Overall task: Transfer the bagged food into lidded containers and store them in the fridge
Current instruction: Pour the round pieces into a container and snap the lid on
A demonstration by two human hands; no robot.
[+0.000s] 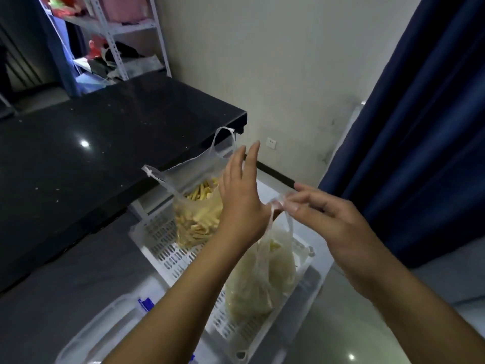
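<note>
Single head view, wide-angle, looking forward and down, close over white basket (168, 256) beside black counter (78, 164).

A glossy black stone worktop (78, 158) with pale specks runs along the left side. Below and in front of it, a white perforated plastic crate (168, 253) carries two clear plastic bags: one of yellow food sticks (199, 219) and one of pale food pieces (259, 279). A translucent plastic lidded container (110, 324) lies just beside the crate.
</note>
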